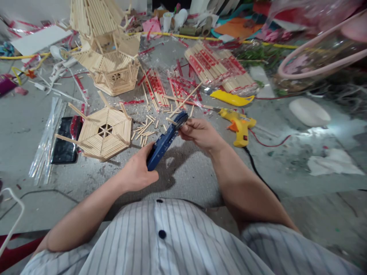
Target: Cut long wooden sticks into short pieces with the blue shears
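Observation:
My left hand (137,172) is closed around the handles of a blue cutting plier (165,139), which points up and to the right. My right hand (200,131) pinches a short wooden stick (171,121) at the plier's jaws. Both hands hover over the grey table (186,175). Several cut stick pieces (145,131) lie just beyond the tool. A flat hexagonal stick panel (104,131) lies to the left of the hands.
A stick-built tower model (107,53) stands at the back left. Bundles of chopsticks (220,67) in red wrappers lie at the back. A yellow glue gun (239,126) with its cord lies right of my right hand. A black phone (64,139) lies beside the panel.

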`<state>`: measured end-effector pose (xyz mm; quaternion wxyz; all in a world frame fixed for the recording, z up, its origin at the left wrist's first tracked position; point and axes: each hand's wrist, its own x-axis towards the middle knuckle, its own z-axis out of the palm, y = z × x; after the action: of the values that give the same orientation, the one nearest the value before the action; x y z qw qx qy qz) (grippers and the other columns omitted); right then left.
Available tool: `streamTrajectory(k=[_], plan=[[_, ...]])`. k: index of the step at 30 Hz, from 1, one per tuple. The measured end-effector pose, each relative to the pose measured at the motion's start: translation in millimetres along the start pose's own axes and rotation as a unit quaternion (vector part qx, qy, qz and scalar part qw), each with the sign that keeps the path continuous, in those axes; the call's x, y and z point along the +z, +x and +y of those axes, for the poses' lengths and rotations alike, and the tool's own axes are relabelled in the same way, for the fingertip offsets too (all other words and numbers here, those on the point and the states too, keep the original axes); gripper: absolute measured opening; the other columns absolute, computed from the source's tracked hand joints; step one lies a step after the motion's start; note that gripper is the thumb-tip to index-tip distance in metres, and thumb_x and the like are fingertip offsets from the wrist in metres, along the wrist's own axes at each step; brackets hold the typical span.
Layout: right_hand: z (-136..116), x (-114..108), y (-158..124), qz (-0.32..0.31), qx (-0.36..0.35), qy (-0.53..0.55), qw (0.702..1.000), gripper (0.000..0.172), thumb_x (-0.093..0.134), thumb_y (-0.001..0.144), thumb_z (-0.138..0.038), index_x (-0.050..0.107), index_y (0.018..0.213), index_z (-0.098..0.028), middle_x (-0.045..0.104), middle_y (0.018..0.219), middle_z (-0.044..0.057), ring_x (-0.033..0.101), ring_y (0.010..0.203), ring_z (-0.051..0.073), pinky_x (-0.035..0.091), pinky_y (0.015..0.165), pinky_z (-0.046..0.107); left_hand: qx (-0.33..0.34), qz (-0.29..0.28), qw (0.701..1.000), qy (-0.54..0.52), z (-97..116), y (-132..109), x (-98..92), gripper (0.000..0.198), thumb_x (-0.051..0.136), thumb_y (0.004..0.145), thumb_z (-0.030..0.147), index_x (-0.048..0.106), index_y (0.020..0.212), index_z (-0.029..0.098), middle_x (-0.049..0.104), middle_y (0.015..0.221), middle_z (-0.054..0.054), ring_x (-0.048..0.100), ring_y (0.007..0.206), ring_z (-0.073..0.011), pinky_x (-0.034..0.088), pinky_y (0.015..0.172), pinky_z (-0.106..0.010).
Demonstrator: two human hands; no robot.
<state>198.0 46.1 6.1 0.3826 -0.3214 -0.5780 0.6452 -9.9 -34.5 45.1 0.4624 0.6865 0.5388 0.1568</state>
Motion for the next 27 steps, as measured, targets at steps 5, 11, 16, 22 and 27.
streamTrajectory(k=[5, 11, 16, 22, 27], plan=[[-6.6, 5.0, -0.7, 0.036, -0.005, -0.075, 0.997, 0.038, 0.059, 0.071, -0.054, 0.054, 0.063, -0.017, 0.035, 0.047, -0.006, 0.025, 0.041, 0.004, 0.019, 0.041, 0.022, -0.028, -0.001, 1.0, -0.008, -0.8, -0.7, 0.9, 0.065, 0.053, 0.063, 0.016, 0.04, 0.126, 0.017, 0.06, 0.104, -0.007, 0.059, 0.088, -0.0187, 0.048, 0.077, -0.032], [-14.6, 16.2, -8.5, 0.175, -0.139, -0.402, 0.888, 0.017, 0.052, 0.078, -0.029, 0.059, 0.067, -0.018, 0.05, 0.055, -0.001, 0.043, 0.052, 0.009, 0.03, 0.053, 0.024, -0.014, 0.057, 0.996, 0.061, -3.4, -1.1, 2.9, 0.063, 0.053, 0.063, 0.017, 0.042, 0.125, 0.016, 0.059, 0.11, -0.009, 0.057, 0.099, -0.0233, 0.046, 0.086, -0.037], [-10.0, 15.1, -7.9, 0.165, -0.157, -0.41, 0.883, 0.02, 0.049, 0.081, -0.03, 0.06, 0.067, -0.019, 0.053, 0.055, -0.001, 0.045, 0.05, 0.01, 0.031, 0.052, 0.024, -0.018, 0.055, 0.996, 0.063, -2.7, -1.0, 3.6, 0.061, 0.053, 0.063, 0.017, 0.044, 0.123, 0.017, 0.061, 0.107, -0.009, 0.059, 0.096, -0.0231, 0.049, 0.082, -0.035], [-8.9, 15.6, -8.7, 0.169, -0.17, -0.432, 0.869, 0.021, 0.05, 0.082, -0.03, 0.064, 0.072, -0.019, 0.055, 0.054, 0.0, 0.046, 0.049, 0.011, 0.032, 0.05, 0.024, -0.043, 0.054, 0.995, 0.073, -1.6, -1.1, 3.2, 0.067, 0.052, 0.064, 0.019, 0.038, 0.129, 0.015, 0.059, 0.116, -0.011, 0.058, 0.101, -0.0248, 0.047, 0.086, -0.038], [-8.5, 16.7, -10.1, 0.176, -0.186, -0.463, 0.848, 0.021, 0.05, 0.083, -0.03, 0.067, 0.076, -0.019, 0.062, 0.059, 0.002, 0.053, 0.053, 0.012, 0.033, 0.052, 0.025, -0.025, 0.072, 0.992, 0.098, -1.9, 0.3, 3.9, 0.061, 0.051, 0.064, 0.018, 0.043, 0.125, 0.013, 0.061, 0.107, -0.01, 0.06, 0.094, -0.0225, 0.047, 0.083, -0.035]])
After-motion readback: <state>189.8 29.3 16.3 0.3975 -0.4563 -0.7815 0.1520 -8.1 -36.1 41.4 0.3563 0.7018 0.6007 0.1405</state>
